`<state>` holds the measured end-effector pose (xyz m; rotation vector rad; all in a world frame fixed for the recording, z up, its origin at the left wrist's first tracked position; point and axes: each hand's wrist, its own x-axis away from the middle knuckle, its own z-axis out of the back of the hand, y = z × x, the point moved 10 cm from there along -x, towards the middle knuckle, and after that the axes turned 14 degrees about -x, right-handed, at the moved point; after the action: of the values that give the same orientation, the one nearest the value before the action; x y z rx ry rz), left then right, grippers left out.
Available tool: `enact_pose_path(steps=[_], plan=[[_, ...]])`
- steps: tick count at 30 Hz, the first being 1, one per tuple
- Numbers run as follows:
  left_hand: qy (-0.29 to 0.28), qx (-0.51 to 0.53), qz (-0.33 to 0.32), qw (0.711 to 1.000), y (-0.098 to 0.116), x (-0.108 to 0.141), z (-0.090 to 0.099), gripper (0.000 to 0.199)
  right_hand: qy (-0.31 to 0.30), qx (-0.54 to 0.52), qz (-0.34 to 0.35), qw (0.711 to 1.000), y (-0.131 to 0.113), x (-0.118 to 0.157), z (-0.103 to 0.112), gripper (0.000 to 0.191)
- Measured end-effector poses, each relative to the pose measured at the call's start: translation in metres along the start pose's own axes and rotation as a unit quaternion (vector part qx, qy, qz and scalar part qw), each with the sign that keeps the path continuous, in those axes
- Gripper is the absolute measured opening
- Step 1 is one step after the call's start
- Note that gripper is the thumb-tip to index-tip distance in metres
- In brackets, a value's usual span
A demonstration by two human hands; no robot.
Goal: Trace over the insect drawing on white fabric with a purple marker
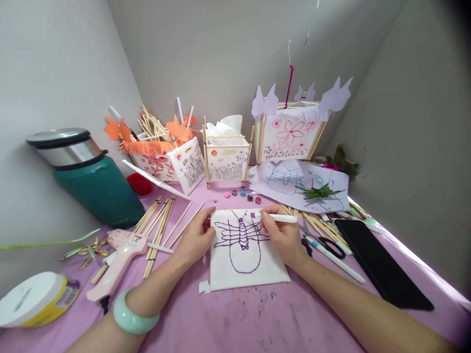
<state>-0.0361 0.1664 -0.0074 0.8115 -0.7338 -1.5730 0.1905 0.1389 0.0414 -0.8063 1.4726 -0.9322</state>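
Note:
A white square panel [228,279] lies on the purple tablecloth in front of me. It carries a purple line drawing [245,270] of a winged insect above a rounded outline. My right hand [283,240] is closed around a white marker [283,217], whose purple end is near the insect's head. The same hand rests along the panel's right edge. At the upper left edge, my left hand [196,235] grips the panel between thumb and curled fingers. A pale green bangle [134,316] circles the left wrist.
A pink glue gun [119,262], wooden sticks [158,235] and a teal bottle [93,184] are left. Scissors [333,247] and a black phone [382,264] lie right. Small paint pots [243,193] and decorated paper lanterns [228,162] stand behind; drawn paper [272,189] lies back right.

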Motion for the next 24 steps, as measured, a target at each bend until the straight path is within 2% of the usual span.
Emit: enact_pose_path(steps=[5,12,24], plan=[[-0.002,0.017,-0.007,1.000,0.0018,0.0005,-0.0012,0.056,-0.009,0.049,0.021,0.999,0.0070,0.0057,0.0005,0.013],[-0.003,0.011,0.007,1.000,0.0005,0.0017,-0.0022,0.055,-0.040,0.073,0.013,0.996,0.0103,0.0073,-0.0034,0.010],[0.000,0.006,-0.002,1.000,0.0020,0.0014,-0.0031,0.053,-0.057,0.058,0.004,0.997,0.0121,0.0092,-0.0079,0.008]])
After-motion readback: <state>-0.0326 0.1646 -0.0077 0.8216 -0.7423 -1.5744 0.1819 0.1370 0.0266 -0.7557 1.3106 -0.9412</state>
